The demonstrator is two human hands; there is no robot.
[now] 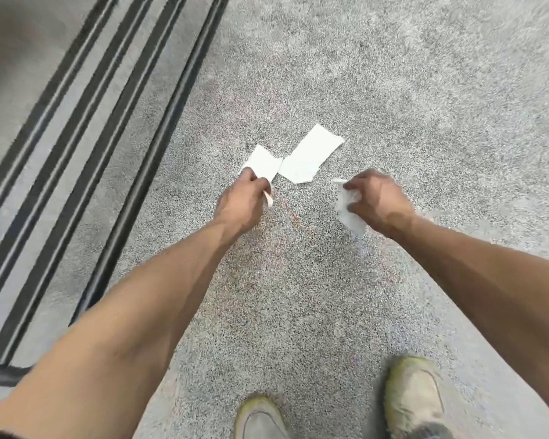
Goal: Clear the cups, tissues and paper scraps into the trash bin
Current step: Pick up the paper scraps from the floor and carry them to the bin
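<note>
two paper scraps lie on the speckled floor (377,90), edges touching: the small scrap (262,161) at eleven o'clock from my left hand (243,198), the bigger scrap (309,160) at one o'clock. my left fingers are curled, tips pinching the small scrap's near corner, with a thin pale strip (268,199) tucked in the same fist. my right hand (377,198) is clenched round a crumpled tissue (346,205). i should get a finger under the edge, lift cleanly, then take the bigger one. no trash bin or cups in sight.
</note>
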